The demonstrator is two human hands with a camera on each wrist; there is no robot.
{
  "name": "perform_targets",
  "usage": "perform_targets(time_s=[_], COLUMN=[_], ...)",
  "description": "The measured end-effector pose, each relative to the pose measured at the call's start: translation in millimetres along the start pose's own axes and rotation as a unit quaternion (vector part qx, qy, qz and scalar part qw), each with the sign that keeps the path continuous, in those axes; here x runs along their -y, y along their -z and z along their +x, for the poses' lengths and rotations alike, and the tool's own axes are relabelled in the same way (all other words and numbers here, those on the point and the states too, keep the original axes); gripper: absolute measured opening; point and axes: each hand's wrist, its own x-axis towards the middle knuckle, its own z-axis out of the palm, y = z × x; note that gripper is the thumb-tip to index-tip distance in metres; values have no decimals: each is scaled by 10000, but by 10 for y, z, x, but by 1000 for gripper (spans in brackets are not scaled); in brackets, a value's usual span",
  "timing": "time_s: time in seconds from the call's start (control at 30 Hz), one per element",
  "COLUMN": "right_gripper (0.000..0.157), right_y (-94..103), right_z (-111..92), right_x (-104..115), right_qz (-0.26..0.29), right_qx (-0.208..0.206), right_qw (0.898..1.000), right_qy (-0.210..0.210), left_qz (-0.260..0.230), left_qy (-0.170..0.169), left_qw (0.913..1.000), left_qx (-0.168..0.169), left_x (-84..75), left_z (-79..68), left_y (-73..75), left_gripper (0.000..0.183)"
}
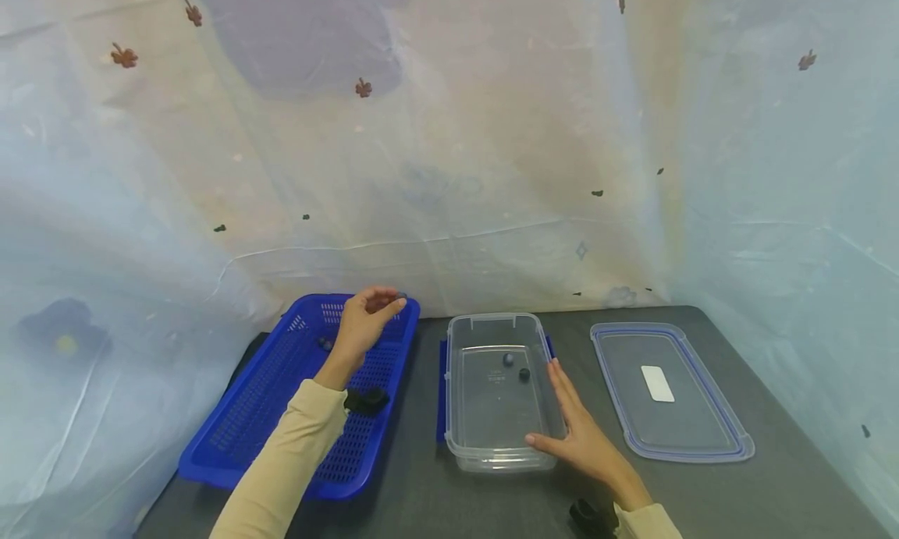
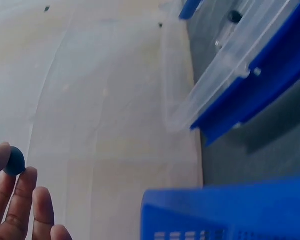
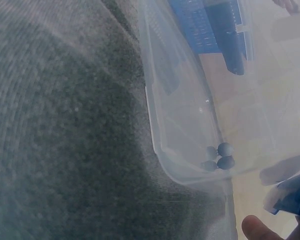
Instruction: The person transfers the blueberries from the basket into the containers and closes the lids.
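Note:
My left hand is raised over the far end of a blue perforated basket. Between thumb and fingertips it pinches a small dark blue ball. Inside the basket, partly behind the forearm, lie small dark balls. To the right stands a clear plastic container without its lid, holding a bluish ball and a darker ball on its floor. My right hand rests against the container's right side with fingers extended; the right wrist view shows only part of it.
A clear lid with a blue-edged rim and a white label lies flat at the right. Blue side flaps hang along the container. A patterned sheet hangs behind the grey tabletop.

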Motion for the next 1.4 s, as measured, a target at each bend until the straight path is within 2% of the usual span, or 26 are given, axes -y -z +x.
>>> perform_targets(time_s=[0.13, 0.37, 0.47, 0.63, 0.8, 1.1, 1.2, 1.4], right_gripper=[104, 102, 101, 101, 101, 99, 99, 99], right_y=[11, 80, 99, 107, 105, 95, 93, 95], right_z=[2, 10, 7, 9, 9, 13, 13, 8], right_x=[50, 351, 412, 422, 423, 423, 423, 417], right_qz=[-24, 200, 156, 166, 178, 182, 202, 219], right_qx=[-29, -98, -80, -81, -82, -18, -17, -16], right_qw=[10000, 9997, 9998, 9998, 9998, 9998, 9998, 9998], right_qy=[-34, -27, -37, -36, -19, 56, 55, 6], left_qz=[-173, -388, -449, -699, -1059, -1079, -1049, -1171], left_qy=[-26, 24, 52, 58, 199, 199, 301, 446], left_qw=[9996, 9978, 9970, 9949, 9897, 9871, 9872, 9848], left_qx=[231, 540, 621, 725, 938, 1162, 1165, 1202], left_x=[-12, -21, -42, -83, -83, -16, -14, -156], left_z=[-22, -20, -12, -4, -22, -55, -49, -103], left_y=[-120, -323, -409, -575, -791, -1174, -1280, -1381], left_gripper=[29, 29, 32, 32, 30, 27, 25, 25])
